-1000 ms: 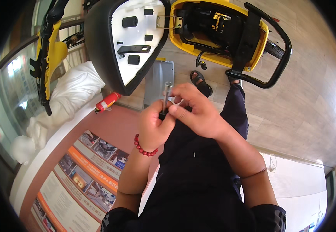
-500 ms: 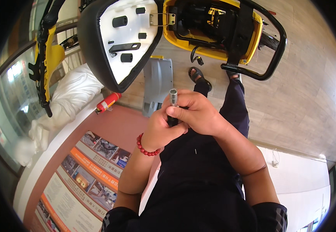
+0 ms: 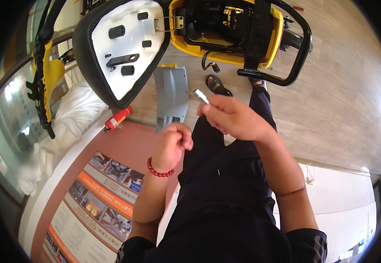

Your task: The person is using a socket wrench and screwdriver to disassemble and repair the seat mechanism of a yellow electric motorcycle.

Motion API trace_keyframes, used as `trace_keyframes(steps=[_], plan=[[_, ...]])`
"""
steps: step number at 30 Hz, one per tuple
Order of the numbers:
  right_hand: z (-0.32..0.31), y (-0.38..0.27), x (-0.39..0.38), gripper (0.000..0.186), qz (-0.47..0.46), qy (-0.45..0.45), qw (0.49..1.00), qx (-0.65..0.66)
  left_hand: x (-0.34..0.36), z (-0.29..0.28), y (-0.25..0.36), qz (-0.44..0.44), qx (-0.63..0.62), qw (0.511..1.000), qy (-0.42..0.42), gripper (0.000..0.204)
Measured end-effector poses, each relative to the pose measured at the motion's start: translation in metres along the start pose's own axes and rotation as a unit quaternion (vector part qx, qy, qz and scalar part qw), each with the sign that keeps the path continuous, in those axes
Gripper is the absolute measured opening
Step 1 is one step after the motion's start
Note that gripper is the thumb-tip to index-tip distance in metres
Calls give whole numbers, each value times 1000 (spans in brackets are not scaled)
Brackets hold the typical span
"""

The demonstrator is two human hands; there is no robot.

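My right hand [image 3: 236,116] is closed round a socket driver, its silver socket end [image 3: 200,95] sticking out past the thumb toward the upper left. The fingers cover the rest of the tool. My left hand [image 3: 172,142], with a red bead bracelet [image 3: 159,170] at the wrist, is held lower and to the left, apart from the right. Its fingers are curled in; whether anything lies inside them is hidden. Beyond the hands is a yellow-and-black scooter body [image 3: 225,55], its black seat [image 3: 85,57] swung up with the white underside showing.
A black tube grab rail [image 3: 306,48] juts from the scooter toward me. A grey panel [image 3: 171,94] lies on the floor near a red fire extinguisher [image 3: 118,118]. White cloth [image 3: 76,107] and a black-and-yellow part [image 3: 48,83] are at the left. A loose cable connector [image 3: 215,67] hangs below the body.
My hands have come apart. The left has let go of the socket driver and moved down left; the right keeps it, tilting its socket end to the upper left. The view has shifted slightly right.
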State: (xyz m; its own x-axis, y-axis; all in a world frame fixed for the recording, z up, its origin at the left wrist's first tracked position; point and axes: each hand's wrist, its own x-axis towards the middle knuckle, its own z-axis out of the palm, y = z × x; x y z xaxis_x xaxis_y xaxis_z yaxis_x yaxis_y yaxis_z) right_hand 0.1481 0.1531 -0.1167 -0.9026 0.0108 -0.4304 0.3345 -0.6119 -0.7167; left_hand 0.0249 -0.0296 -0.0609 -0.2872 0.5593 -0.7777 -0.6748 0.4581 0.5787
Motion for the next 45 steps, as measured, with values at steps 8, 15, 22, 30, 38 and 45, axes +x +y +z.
trace_keyframes(steps=[8, 15, 22, 30, 38, 45], plan=[[13, 4, 2, 26, 26, -92, 994, -61, 12, 16, 13, 103, 85, 991, -8, 28], [8, -2, 9, 21, 79, -108, 991, 9, 27, 16, 17, 148, 49, 987, 29, 22], [-11, -10, 54, 32, -17, 44, 999, -15, 60, 3, 45, 246, -91, 959, 104, 22], [6, -32, 100, 31, -74, 71, 993, -64, 88, -9, 64, 268, -162, 944, 106, 27], [10, -45, 102, 32, -52, 59, 995, -67, 96, -5, 64, 283, -164, 934, 141, 24], [10, -42, 112, 34, -23, 17, 1000, 11, 95, -8, 70, 281, -169, 932, 153, 22]])
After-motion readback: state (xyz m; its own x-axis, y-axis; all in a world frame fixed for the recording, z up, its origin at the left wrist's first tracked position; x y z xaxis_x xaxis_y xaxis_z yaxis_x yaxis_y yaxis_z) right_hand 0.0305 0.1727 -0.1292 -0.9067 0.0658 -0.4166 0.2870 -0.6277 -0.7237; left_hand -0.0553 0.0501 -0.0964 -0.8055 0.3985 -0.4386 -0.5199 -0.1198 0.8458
